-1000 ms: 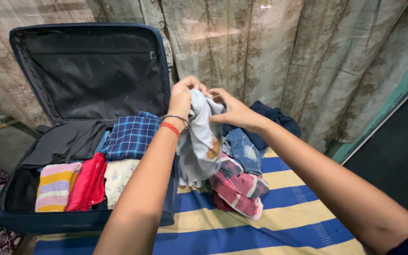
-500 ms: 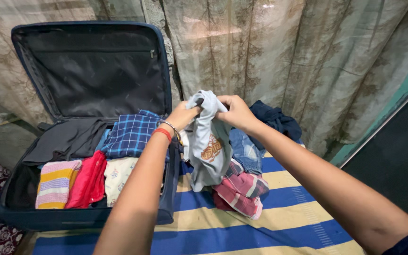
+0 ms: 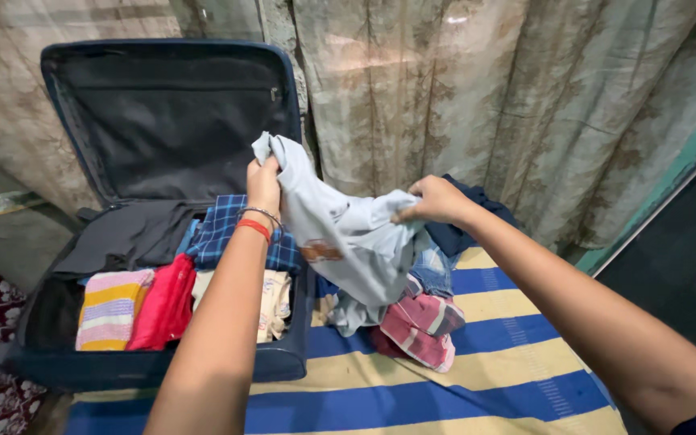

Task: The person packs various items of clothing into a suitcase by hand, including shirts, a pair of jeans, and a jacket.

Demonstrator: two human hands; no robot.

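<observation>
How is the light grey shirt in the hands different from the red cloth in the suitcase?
The light grey shirt hangs loose in the air, held by the left hand and right hand; the red cloth lies folded inside the suitcase. The shirt has an orange print; the red cloth looks plain. Both are clothing.

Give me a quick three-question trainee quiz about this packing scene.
1. True or false: both hands grip the grey shirt.
2. Which lies rightmost among the folded clothes at the suitcase front? A striped cloth B red cloth C cream cloth
3. Fill in: the suitcase lid stands ____.

Key:
1. True: left hand and right hand hold it up.
2. C, the cream cloth.
3. Open.
</observation>
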